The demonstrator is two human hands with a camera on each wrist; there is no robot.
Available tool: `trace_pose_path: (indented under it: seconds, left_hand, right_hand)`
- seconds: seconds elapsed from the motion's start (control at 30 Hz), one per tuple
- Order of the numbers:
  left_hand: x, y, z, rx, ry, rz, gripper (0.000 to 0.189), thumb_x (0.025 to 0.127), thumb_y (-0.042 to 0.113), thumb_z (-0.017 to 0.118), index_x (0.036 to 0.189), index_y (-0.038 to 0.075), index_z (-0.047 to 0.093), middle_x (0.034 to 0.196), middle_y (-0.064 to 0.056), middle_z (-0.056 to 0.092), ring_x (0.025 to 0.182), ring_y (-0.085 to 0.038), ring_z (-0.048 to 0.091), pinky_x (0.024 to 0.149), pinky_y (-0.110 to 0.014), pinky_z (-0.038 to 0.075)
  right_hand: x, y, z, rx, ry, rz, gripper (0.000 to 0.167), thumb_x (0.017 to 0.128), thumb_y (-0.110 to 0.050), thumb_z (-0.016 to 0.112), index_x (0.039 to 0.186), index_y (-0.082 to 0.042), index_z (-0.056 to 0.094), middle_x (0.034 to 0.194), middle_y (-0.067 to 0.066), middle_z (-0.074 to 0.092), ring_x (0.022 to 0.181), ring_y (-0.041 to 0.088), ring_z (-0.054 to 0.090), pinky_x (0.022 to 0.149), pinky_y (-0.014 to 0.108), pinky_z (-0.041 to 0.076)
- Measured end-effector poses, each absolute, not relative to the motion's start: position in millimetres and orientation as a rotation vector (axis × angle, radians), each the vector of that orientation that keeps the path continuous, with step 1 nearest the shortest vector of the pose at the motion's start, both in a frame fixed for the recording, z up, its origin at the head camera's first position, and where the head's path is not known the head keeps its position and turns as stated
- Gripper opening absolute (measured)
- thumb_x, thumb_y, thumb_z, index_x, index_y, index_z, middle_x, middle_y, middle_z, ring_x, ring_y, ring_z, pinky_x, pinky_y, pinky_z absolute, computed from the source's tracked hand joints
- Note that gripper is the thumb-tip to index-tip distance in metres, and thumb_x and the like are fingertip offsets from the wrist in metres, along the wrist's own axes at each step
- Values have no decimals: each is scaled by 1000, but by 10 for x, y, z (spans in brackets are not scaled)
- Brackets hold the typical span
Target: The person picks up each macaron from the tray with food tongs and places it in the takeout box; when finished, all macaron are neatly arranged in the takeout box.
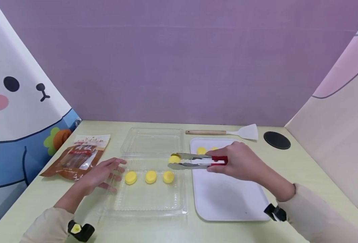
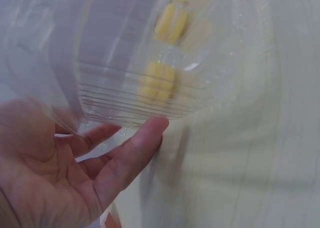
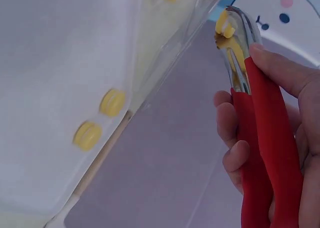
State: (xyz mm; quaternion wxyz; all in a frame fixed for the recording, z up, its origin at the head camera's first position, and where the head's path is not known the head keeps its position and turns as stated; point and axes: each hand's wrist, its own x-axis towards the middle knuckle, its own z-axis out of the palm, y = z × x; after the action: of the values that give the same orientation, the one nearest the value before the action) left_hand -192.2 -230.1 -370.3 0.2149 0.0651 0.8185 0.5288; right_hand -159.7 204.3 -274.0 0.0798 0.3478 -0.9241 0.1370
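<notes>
My right hand (image 1: 242, 161) grips red-handled metal tongs (image 1: 191, 166). Between the tong tips is a yellow macaron (image 1: 174, 159), held over the right side of a clear plastic clamshell box (image 1: 150, 203). Inside the box, a row of three yellow macarons (image 1: 150, 177) runs from left to right. At the box's left wall is my left hand (image 1: 100, 174), its fingers loosely spread. The left wrist view shows the thumb (image 2: 142, 145) right at the ridged wall. Two more macarons (image 3: 113, 102) lie on the white tray (image 1: 230, 199), partly behind my right hand in the head view.
The box's lid (image 1: 153, 140) lies folded back toward the purple wall. A brown and white food packet (image 1: 76, 158) is on the left. Behind the tray lies a white spatula (image 1: 248, 132) with a wooden handle; a black disc (image 1: 277, 140) is at the right.
</notes>
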Motion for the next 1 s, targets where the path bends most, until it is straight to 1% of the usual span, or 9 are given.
trace_pose_path:
  seconds: [0.1, 0.2, 0.3, 0.43, 0.53, 0.63, 0.73, 0.87, 1.0]
  left_hand:
    - [-1920, -2290, -3697, 180, 2277, 1464, 58, 112, 40, 32, 150, -4, 38, 141, -33, 49, 110, -31, 63, 74, -44, 62]
    - [-1919, -2283, -3694, 174, 2283, 1460, 58, 112, 40, 31, 150, -3, 38, 141, -32, 49, 110, -31, 63, 74, -44, 62]
    - [-1919, -2279, -3693, 165, 2288, 1456, 58, 112, 41, 32, 150, -3, 39, 140, -32, 49, 109, -30, 63, 73, -44, 62]
    - [-1921, -2282, -3698, 156, 2280, 1470, 57, 112, 40, 32, 150, -2, 39, 140, -32, 49, 108, -29, 63, 72, -44, 62]
    - [-1918, -2286, -3702, 155, 2268, 1480, 57, 112, 40, 32, 150, -2, 38, 140, -32, 49, 107, -29, 63, 72, -45, 62]
    - [-1913, -2287, -3705, 159, 2263, 1484, 56, 112, 39, 31, 150, -2, 38, 140, -32, 49, 107, -28, 63, 72, -45, 62]
    - [-1910, -2285, -3705, 164, 2262, 1485, 56, 112, 39, 31, 150, -3, 38, 140, -32, 49, 107, -28, 63, 72, -45, 62]
    - [-1910, -2280, -3696, 170, 2263, 1485, 57, 112, 39, 32, 150, -3, 38, 140, -32, 49, 108, -30, 63, 72, -46, 62]
    - [-1909, -2277, -3688, 172, 2264, 1486, 57, 112, 39, 32, 150, -4, 38, 139, -33, 49, 108, -31, 63, 72, -46, 62]
  right_hand:
    - [-1606, 1876, -2737, 1041, -2779, 388, 29, 84, -32, 85, 107, -16, 81, 67, -19, 64, 52, -3, 43, 51, 22, 37]
    - [-1615, 1718, -2740, 1052, -2778, 370, 29, 83, -34, 85, 108, -18, 81, 65, -19, 62, 53, -2, 46, 52, 23, 39]
    - [-1621, 1567, -2757, 1082, -2774, 350, 32, 85, -36, 84, 111, -19, 80, 71, -16, 68, 58, -1, 54, 56, 25, 44]
    - [-1612, 1350, -2781, 1131, -2790, 312, 34, 86, -38, 82, 113, -19, 79, 80, -10, 74, 67, 6, 63, 63, 30, 50]
    - [-1602, 1189, -2807, 1175, -2799, 297, 35, 86, -39, 82, 115, -18, 79, 84, -6, 76, 69, 10, 66, 62, 30, 51]
    - [-1599, 1052, -2850, 1230, -2794, 290, 36, 86, -38, 82, 114, -17, 79, 83, -7, 76, 67, 7, 65, 57, 26, 48]
    - [-1601, 936, -2896, 1268, -2804, 288, 34, 85, -38, 83, 112, -18, 80, 76, -11, 71, 61, 2, 57, 52, 22, 43]
    - [-1599, 807, -2949, 1275, -2860, 297, 35, 86, -39, 82, 113, -18, 80, 70, -12, 67, 57, 0, 50, 51, 20, 39]
    - [-1596, 707, -2997, 1270, -2886, 238, 34, 86, -42, 81, 112, -20, 80, 67, -13, 64, 56, 1, 47, 51, 20, 38]
